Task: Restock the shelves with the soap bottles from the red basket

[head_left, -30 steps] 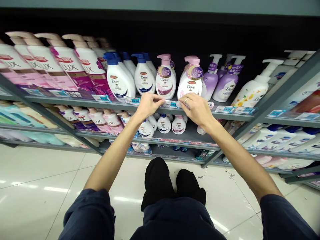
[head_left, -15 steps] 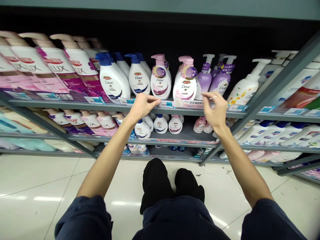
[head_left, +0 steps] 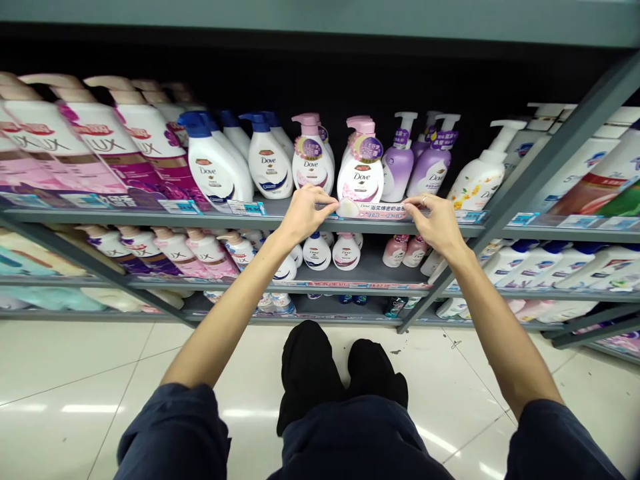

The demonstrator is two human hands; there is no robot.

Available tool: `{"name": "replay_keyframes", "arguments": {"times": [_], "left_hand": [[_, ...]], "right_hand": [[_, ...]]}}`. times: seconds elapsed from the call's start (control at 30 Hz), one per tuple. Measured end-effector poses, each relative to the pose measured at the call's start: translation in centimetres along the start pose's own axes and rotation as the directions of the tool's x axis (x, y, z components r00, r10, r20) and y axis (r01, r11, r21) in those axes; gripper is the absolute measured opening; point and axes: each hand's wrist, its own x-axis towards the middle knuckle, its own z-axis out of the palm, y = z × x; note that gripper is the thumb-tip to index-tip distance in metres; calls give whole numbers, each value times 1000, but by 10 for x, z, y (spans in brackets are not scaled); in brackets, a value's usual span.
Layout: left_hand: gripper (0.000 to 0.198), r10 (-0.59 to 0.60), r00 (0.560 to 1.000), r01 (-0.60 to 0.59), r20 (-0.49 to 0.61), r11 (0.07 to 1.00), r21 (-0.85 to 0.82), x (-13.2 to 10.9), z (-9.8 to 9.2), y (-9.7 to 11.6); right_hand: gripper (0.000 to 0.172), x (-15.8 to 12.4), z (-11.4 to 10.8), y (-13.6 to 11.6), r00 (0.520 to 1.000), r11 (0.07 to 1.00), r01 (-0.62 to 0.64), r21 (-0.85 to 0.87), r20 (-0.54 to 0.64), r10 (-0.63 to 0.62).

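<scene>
The left hand (head_left: 306, 215) and the right hand (head_left: 433, 223) reach to the edge of a grey metal shelf (head_left: 260, 223), one at each end of a white-and-pink label strip (head_left: 373, 211) printed with small Chinese text. The fingers (head_left: 320, 197) of both hands are nearly closed and curl onto the strip's ends. Their tips are partly hidden, so whether they grip it or only touch it cannot be told. A ring (head_left: 425, 199) shows on the right hand. A pink-pump Dove bottle (head_left: 360, 175) stands just above the strip, and smaller Dove bottles (head_left: 317, 252) stand on the shelf below. Lux bottles (head_left: 95, 137) are cut off by the left edge of the view.
</scene>
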Motion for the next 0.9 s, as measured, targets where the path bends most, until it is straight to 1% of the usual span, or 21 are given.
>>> {"name": "replay_keyframes", "arguments": {"times": [0.1,0.17,0.27,0.33,0.4,0.5,0.6,0.67,0.73,0.8,0.83,0.87,0.9], "left_hand": [[16,29,999,-29,27,999,17,-1,-4,-1],[17,34,999,-34,26,999,8,-4,-9,-4],[21,-21,1000,21,-7,1000,-16,-11,-22,-12],[24,-58,998,57,-24,998,-37,-14,-29,-16],[25,-63,997,60,-47,997,-57,-15,-32,-17],[24,-17,998,12,-60,997,-80,-10,-24,-8],[23,33,999,-33,-4,994,-102,0,-11,5],[24,50,999,-48,20,994,-103,4,-7,10],[25,36,999,-34,16,996,-79,4,-11,8],[25,-21,1000,21,-3,999,-40,0,-22,0],[26,-53,999,53,-5,998,-24,-3,-28,-6],[26,-82,997,82,0,997,-15,-7,-34,-12],[26,-103,995,103,9,995,-11,-10,-39,-18]], "right_hand": [[23,1,-3,4,1000,1000,4,-18,12,-4],[22,2,-6,8,1000,1000,3,-26,0,-3],[22,3,-11,14,1000,999,13,-30,-19,-13],[22,4,-13,16,999,999,43,-27,-3,-43],[22,5,-13,17,996,996,82,-25,22,-82],[21,7,-11,21,991,991,120,-51,60,-117],[23,8,-13,26,987,986,144,-89,86,-136],[26,6,-16,25,984,981,162,-103,84,-154],[29,1,-18,15,984,975,179,-133,32,-176],[33,-4,-13,-4,978,969,181,-167,-72,-195],[34,-6,-7,-17,975,970,178,-168,-106,-197],[34,-7,2,-31,975,972,176,-154,-109,-193],[33,-6,14,-45,980,977,173,-129,-74,-183]]}}
